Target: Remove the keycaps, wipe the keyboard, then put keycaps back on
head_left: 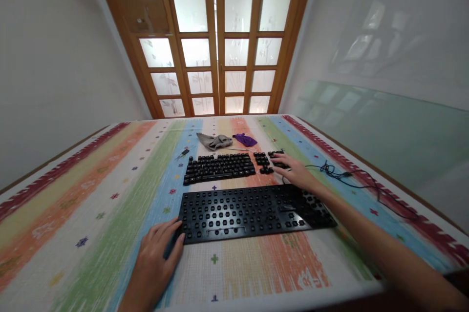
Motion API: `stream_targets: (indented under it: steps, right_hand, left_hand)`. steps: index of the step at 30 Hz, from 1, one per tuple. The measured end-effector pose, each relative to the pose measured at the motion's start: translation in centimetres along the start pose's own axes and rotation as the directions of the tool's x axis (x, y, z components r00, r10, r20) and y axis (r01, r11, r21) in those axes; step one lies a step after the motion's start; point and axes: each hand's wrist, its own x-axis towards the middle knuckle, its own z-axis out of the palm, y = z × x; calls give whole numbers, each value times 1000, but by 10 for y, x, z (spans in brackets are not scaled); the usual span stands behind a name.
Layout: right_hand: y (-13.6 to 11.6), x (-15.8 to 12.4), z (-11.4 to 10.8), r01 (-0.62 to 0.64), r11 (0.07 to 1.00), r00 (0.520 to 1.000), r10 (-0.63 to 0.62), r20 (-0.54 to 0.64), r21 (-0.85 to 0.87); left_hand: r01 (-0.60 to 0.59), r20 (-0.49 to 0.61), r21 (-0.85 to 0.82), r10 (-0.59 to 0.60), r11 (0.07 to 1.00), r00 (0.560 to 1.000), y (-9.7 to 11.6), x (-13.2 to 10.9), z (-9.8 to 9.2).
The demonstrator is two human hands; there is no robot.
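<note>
A black keyboard with its keycaps off (pixel 234 214) lies across the near part of the table, bare switch posts showing. My left hand (pixel 156 248) is at its left end, fingers and thumb against the edge. Behind it, black keycaps (pixel 220 166) are laid out in keyboard order, with smaller groups at the right. My right hand (pixel 291 171) reaches over the keyboard to the rightmost group of keycaps (pixel 276 155). Its fingers are stretched out and apart, tips among the caps. Some caps are hidden beneath this hand.
Behind the keycaps lie a crumpled grey cloth (pixel 214 141) and a purple cloth (pixel 245 139). A small black tool with wire prongs (pixel 183 154) is left of them. A black cable (pixel 331 171) trails on the right. Striped tablecloth (pixel 120 199) covers the table; walls flank it.
</note>
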Motion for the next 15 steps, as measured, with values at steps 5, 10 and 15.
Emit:
stream_targets:
  steps: [5, 10, 15]
  right_hand:
    - [-6, -89, -13, 33, 992, 999, -31, 21, -122]
    - [-19, -119, -7, 135, 965, 976, -91, 196, -226]
    - [-23, -116, 6, 182, 938, 971, -125, 202, -295]
  left_hand:
    - [-40, -5, 58, 40, 998, 999, 4, 5, 0]
    - [-166, 107, 159, 150, 973, 983, 25, 17, 12]
    - [-264, 272, 119, 224, 957, 936, 59, 49, 25]
